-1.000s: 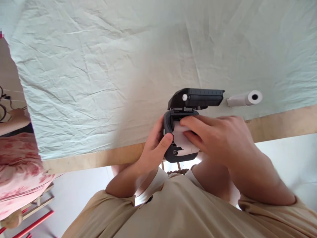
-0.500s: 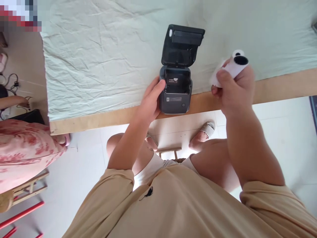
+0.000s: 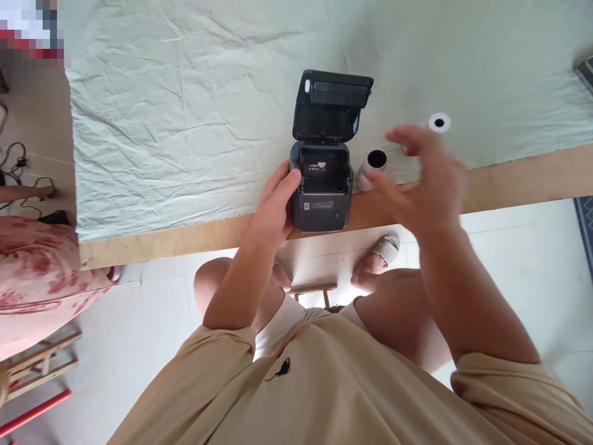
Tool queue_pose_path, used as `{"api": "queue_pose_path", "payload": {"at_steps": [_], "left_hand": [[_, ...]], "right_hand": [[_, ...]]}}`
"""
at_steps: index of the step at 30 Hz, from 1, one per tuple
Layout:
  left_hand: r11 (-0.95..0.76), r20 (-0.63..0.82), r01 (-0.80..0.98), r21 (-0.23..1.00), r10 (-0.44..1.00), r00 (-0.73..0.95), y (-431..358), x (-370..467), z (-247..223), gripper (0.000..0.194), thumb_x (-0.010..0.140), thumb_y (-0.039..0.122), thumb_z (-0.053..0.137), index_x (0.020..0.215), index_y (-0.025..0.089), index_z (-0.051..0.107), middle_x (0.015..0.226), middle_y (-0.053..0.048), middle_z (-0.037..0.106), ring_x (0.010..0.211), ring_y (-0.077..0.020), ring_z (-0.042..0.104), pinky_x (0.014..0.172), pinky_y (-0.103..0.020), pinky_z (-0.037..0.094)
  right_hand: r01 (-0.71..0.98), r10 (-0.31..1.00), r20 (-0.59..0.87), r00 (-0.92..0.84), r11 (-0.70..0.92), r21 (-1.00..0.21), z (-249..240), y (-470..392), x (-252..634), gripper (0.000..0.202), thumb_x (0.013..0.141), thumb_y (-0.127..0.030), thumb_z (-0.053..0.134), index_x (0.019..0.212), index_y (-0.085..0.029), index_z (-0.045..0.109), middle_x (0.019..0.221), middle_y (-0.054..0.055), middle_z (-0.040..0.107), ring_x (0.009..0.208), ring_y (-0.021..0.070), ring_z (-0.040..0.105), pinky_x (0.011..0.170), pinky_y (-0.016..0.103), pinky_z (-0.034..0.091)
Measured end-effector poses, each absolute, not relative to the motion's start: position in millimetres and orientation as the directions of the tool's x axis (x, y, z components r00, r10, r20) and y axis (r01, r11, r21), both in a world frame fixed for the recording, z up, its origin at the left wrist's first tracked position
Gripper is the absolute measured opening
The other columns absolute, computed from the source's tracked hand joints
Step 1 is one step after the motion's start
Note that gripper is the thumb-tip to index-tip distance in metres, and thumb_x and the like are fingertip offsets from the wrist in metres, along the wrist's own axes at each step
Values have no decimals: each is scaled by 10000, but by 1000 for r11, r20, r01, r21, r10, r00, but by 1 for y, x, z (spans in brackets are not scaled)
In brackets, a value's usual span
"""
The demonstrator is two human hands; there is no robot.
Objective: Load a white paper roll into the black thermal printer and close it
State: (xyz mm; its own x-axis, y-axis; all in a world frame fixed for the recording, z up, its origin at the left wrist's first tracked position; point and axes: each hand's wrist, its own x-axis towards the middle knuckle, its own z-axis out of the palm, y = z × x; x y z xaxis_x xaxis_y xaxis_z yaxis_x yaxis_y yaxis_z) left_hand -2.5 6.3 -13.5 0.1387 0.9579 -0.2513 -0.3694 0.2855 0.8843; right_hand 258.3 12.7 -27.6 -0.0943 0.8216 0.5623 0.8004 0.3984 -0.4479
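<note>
A dark grey label printer (image 3: 321, 210) stands near the table's front edge with its lid (image 3: 330, 105) raised and its compartment bare of any roll. My left hand (image 3: 275, 201) grips the printer's left side, thumb on the upper rim. Just right of the printer, a white paper roll (image 3: 369, 175) with a dark hollow core stands on end. My right hand (image 3: 428, 179) hovers beside that roll, fingers spread and holding nothing. Beyond my right fingers, a second white roll (image 3: 445, 117) rests on the cloth, its dark core facing up.
A pale green cloth (image 3: 185, 123) covers the table, leaving a wooden edge (image 3: 185, 245) along the front. At far left are a person in pink floral clothing (image 3: 37, 278), cables (image 3: 18, 154) and a wooden stool (image 3: 44, 364). A dark object (image 3: 584, 71) lies at the right edge.
My right hand has let go of the roll, which now stands beside the printer, and its fingers have spread. The second roll now shows fully. My left hand stays on the printer.
</note>
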Motion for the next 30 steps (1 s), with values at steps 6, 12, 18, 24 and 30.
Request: {"api": "queue_pose_path", "payload": {"at_steps": [6, 12, 18, 24, 30], "left_hand": [[343, -306, -363, 866, 939, 158, 4, -6, -7, 501, 900, 669, 886, 1162, 252, 796, 1119, -40, 888, 1204, -294, 857, 901, -360, 737], [388, -358, -365, 847, 922, 149, 3, -7, -4, 507, 891, 665, 904, 1168, 256, 788, 982, -10, 848, 838, -187, 831, 635, -274, 648], [366, -341, -336, 868, 931, 132, 3, -7, -2, 549, 879, 698, 901, 1164, 243, 785, 969, -25, 850, 829, -190, 833, 603, -260, 630], [361, -340, -350, 865, 933, 122, 3, -5, -6, 533, 886, 685, 899, 1172, 250, 786, 1048, -34, 880, 1036, -253, 876, 710, -289, 687], [354, -334, -344, 870, 935, 117, 1, -5, -7, 554, 821, 648, 968, 1186, 272, 789, 1028, -23, 873, 1124, -285, 869, 812, -326, 721]], "right_hand": [[813, 641, 767, 20, 437, -386, -40, 43, 314, 593, 987, -607, 707, 1469, -266, 647, 1317, 151, 633, 1091, 314, 710, 785, 489, 597], [815, 909, 405, 103, 156, -558, -50, 42, 311, 588, 849, -269, 829, 1420, -278, 691, 1324, 154, 670, 1073, 269, 726, 873, 460, 658], [781, 934, 357, 15, 212, -587, -32, 29, 303, 642, 834, -206, 702, 1470, -284, 684, 1297, 109, 801, 1157, 281, 783, 1024, 507, 670], [759, 876, 478, 66, 267, -593, -34, 37, 310, 645, 946, -462, 739, 1562, -319, 615, 1235, 73, 754, 1011, 238, 773, 848, 454, 649], [649, 656, 754, 39, 558, -518, 11, 20, 252, 489, 927, -688, 834, 1192, -296, 711, 1141, 48, 763, 891, 241, 797, 720, 454, 605]]}}
